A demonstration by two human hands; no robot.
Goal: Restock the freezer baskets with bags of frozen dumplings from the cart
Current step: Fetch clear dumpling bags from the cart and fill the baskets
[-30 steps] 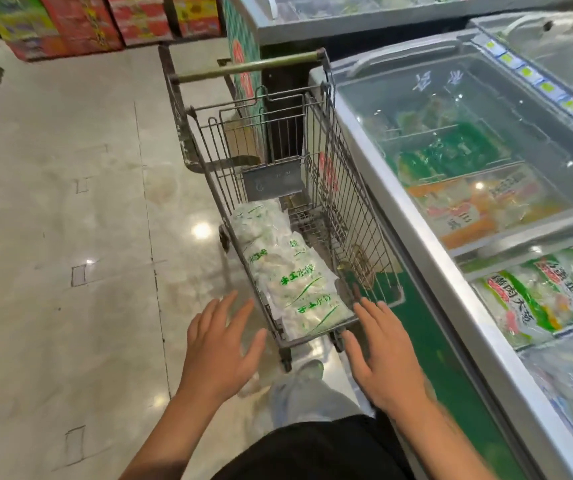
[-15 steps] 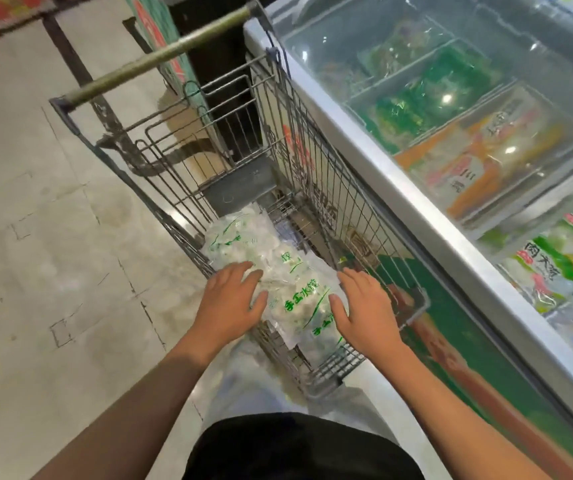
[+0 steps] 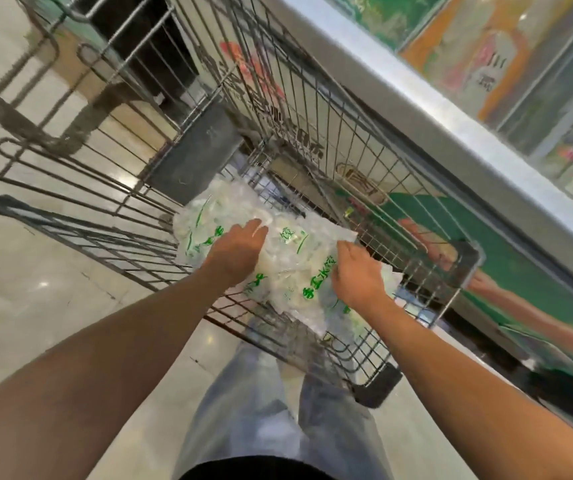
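Several clear bags of frozen dumplings with green print lie stacked at the near end of the wire cart. My left hand rests on the left side of the top bag, fingers stretched forward over it. My right hand is at the bag's right edge, its fingers curled down around that edge. Along the right runs the freezer with its metal rim. Orange and green packs show blurred under its glass lid.
The cart stands tight against the freezer's green front panel. Its grey child-seat flap stands at the far end of the basket. Pale tiled floor spreads to the left. My legs are right behind the cart.
I have leaned in closer over the cart. Both hands have gone deeper onto the stacked bags, and my right hand's fingers have curled over the top bag's right edge.
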